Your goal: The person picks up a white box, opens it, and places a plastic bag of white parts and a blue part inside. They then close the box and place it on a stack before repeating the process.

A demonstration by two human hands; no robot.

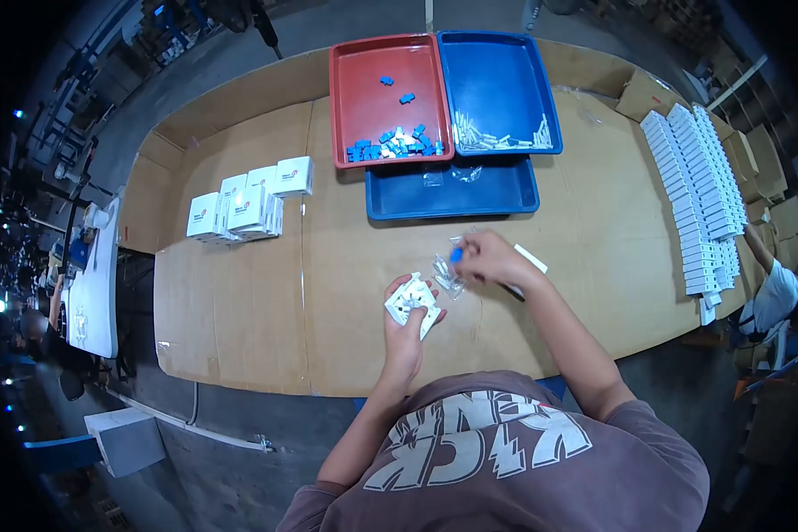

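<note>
My left hand [402,344] is closed around a square white plastic housing [411,298], thumb across its face, holding it above the cardboard tabletop. Just right of it, my right hand [498,259] pinches a small blue piece [456,254] between thumb and fingertips. Small clear plastic bags [447,278] lie under and beside the right fingers; what they contain is too small to make out. A white strip [530,258] and a dark slim object [512,292] are partly hidden by my right forearm.
A red tray [386,115] holds several blue pieces. Beside it, a blue tray [496,80] holds thin white pieces, and a lower blue tray [452,208] sits in front. White boxes [250,206] are stacked at left, white parts [692,204] at right. Other people are at both sides.
</note>
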